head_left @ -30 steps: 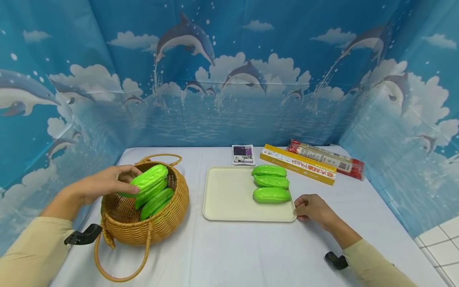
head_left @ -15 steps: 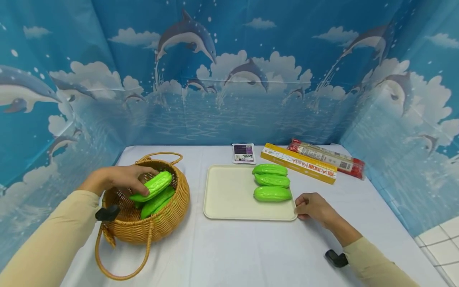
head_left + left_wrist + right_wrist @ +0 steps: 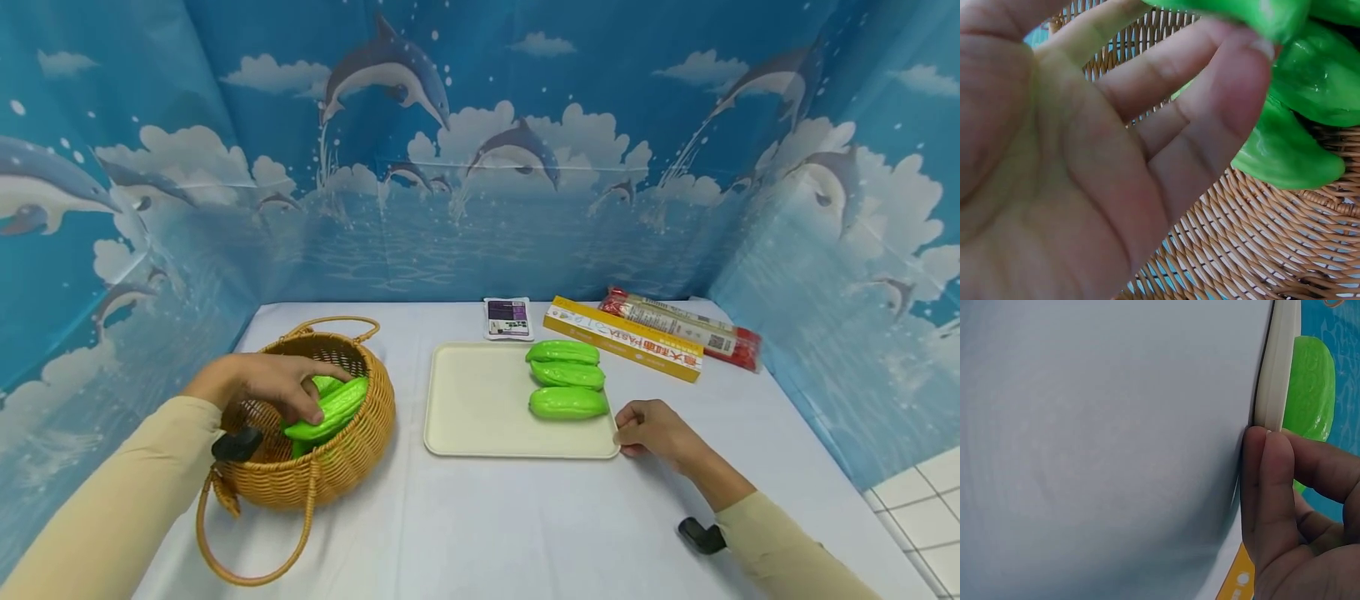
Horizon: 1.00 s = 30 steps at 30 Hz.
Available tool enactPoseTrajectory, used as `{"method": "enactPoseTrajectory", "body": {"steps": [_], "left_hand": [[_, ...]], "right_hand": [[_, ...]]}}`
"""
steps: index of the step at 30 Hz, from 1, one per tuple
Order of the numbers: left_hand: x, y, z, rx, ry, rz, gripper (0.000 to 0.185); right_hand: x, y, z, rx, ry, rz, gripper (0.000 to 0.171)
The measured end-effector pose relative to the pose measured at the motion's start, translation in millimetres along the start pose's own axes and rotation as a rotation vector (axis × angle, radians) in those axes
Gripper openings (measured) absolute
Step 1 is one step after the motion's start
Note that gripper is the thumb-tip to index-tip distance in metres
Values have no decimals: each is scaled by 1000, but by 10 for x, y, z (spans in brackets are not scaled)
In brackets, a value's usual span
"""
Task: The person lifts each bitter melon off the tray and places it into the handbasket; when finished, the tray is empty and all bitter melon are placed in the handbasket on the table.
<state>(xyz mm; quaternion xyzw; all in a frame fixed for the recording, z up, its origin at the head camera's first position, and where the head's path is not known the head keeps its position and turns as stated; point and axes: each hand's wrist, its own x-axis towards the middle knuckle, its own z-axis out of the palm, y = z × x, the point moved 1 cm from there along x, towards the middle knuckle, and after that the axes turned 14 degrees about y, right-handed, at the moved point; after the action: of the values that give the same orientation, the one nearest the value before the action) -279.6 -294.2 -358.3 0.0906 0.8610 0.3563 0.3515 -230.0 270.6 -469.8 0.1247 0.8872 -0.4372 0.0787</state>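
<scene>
At the left stands a round wicker basket point(image 3: 360, 467) with several bumpy green bitter melons piled inside. Reaching over its rim, my left hand point(image 3: 281, 383) holds the top bitter melon point(image 3: 341, 408) between thumb and fingers. The left wrist view catches the thumb point(image 3: 1235, 81) right at a melon, with other bitter melons point(image 3: 1288, 150) lying against the wicker wall. A cream tray point(image 3: 480, 400) lies in the middle of the table, bearing 3 bitter melons point(image 3: 567, 403) along its right side. My right hand point(image 3: 656, 433) pinches the tray's near right corner, its thumb and fingers at the rim.
Behind the tray lie a small white and purple packet point(image 3: 508, 319), a yellow pasta box point(image 3: 622, 337) and a red-ended noodle package point(image 3: 682, 327). One basket handle point(image 3: 303, 533) hangs down in front. A blue dolphin curtain point(image 3: 480, 233) encloses the table.
My left hand has moved down and right into the basket, lowering the bitter melon it holds onto the others. The right hand stays at the tray corner.
</scene>
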Motion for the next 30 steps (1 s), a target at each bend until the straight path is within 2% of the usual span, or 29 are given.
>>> {"method": "enactPoseTrajectory", "body": {"steps": [8,17,21,27,30], "left_hand": [[15,72,95,-37,-40,-37,88],[68,24,168,-83,-51,-42,86],[96,-1,196,-72,-42,-56,85],[113,12,166,-35,-25,-43,79],[74,35,107,-46,-6,-24,74]], "right_hand": [[-1,9,-12,-1,-4,6,27],[-3,13,-6,11,-16,13,27],[2,11,6,17,-20,17,27],[20,12,8,12,-10,18,26],[17,8,3,14,-8,13,26]]}}
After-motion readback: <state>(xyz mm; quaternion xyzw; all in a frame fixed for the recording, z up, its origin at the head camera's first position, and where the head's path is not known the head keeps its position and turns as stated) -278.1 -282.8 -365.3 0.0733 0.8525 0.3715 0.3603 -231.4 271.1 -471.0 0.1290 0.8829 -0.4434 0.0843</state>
